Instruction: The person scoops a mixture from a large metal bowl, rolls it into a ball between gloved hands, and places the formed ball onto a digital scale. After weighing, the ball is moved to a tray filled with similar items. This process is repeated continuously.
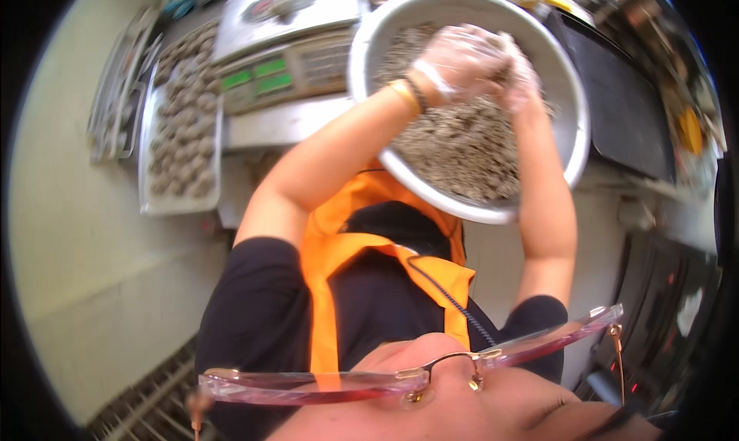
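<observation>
My left hand (pixel 465 59) and my right hand (pixel 519 80), both in clear plastic gloves, are pressed together above a large metal basin (pixel 568 123). Between their palms is a lump of crumbly brown mixture (pixel 503 71), mostly covered by the fingers and blurred. More of the loose mixture (pixel 462 146) lies in the basin beneath them. To the left stands a digital scale (pixel 323 59) with lit green displays. A small brown piece (pixel 283 10) rests on its metal plate. Rounded brown balls (pixel 182 135) fill a long shallow tray (pixel 182 205) farther left.
A black baking tray (pixel 618 94) lies right of the basin. Metal trays or racks (pixel 118 88) lean by the left wall. Dark equipment with red lights (pixel 652 302) stands low on the right. A floor grate (pixel 150 395) shows at lower left.
</observation>
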Available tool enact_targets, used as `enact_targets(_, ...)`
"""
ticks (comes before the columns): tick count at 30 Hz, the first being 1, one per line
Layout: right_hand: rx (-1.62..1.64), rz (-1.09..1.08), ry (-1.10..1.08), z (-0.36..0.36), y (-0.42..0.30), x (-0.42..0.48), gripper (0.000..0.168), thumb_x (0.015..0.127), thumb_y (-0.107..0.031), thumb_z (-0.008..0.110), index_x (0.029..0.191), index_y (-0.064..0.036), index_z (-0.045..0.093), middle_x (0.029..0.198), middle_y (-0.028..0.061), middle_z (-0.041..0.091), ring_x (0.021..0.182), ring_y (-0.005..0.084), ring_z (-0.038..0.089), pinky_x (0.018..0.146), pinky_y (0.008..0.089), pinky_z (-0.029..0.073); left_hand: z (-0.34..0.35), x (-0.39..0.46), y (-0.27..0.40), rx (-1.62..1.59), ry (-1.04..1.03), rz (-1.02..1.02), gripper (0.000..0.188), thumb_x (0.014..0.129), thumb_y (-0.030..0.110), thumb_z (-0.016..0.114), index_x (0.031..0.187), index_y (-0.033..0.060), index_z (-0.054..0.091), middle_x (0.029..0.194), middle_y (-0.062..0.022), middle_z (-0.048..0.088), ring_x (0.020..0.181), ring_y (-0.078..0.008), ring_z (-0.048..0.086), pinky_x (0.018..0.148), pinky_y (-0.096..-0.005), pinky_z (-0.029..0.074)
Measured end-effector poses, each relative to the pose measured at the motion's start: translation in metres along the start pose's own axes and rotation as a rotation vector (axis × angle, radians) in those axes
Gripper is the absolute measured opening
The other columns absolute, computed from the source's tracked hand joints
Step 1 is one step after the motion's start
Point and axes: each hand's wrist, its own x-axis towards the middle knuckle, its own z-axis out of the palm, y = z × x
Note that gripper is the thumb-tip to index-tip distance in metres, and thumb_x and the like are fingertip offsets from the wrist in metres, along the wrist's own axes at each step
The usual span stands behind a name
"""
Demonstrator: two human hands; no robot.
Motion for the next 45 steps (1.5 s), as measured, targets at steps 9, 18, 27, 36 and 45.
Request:
enact_targets(9,0.382,0.158,-0.478,0.009,-0.008,-0.016,0.056,0.106,-0.037,0.030,0.109,0.007,0.064,0.109,0.0212,0.069,0.099,0.0323,0.067,0.092,0.0429,0.055,0.008,-0.004,0.001,0.033,0.114,0.053,0.025,0.076,0.013,0.067,0.100,0.0104,0.067,0.102,-0.0059,0.066,0.096,-0.0228,0.063,0.079,-0.0362,0.053)
enact_targets(18,-0.052,-0.032,-0.047,0.026,-0.016,-0.023,0.086,0.102,-0.064,0.018,0.147,0.008,0.032,0.155,0.0231,0.030,0.144,0.0361,0.029,0.119,0.0478,0.025,0.008,-0.007,-0.022,-0.094,-0.150,-0.270,0.082,0.079,0.052,0.074,0.136,-0.0006,0.047,0.110,-0.0229,0.065,0.106,-0.0370,0.063,0.092,-0.0451,0.050)
enact_targets(27,-0.447,-0.126,0.043,0.033,-0.022,-0.044,0.069,0.104,-0.058,0.026,0.131,-0.004,0.058,0.130,0.0195,0.053,0.112,0.0259,0.060,0.092,0.0354,0.056,0.026,-0.019,-0.041,-0.215,-0.008,-0.359,0.070,0.084,0.053,0.071,0.133,0.0056,0.055,0.114,-0.0203,0.066,0.106,-0.0379,0.063,0.091,-0.0443,0.051)
enact_targets(36,0.069,0.074,0.034,0.035,0.000,-0.025,0.052,0.104,-0.052,0.032,0.125,-0.009,0.054,0.114,0.0127,0.064,0.105,0.0240,0.063,0.087,0.0411,0.056,0.016,-0.005,-0.027,-0.066,-0.142,0.010,0.056,0.081,0.031,0.074,0.132,0.0128,0.057,0.124,-0.0094,0.065,0.112,-0.0305,0.060,0.101,-0.0412,0.044)
enact_targets(45,0.193,-0.053,0.286,0.051,0.006,-0.032,0.033,0.105,-0.033,0.039,0.112,-0.006,0.057,0.113,0.0112,0.066,0.102,0.0221,0.065,0.088,0.0384,0.057,0.037,-0.009,-0.001,0.276,-0.085,0.057,0.048,0.082,0.021,0.066,0.129,0.0093,0.060,0.140,-0.0012,0.055,0.130,-0.0218,0.048,0.105,-0.0392,0.038)
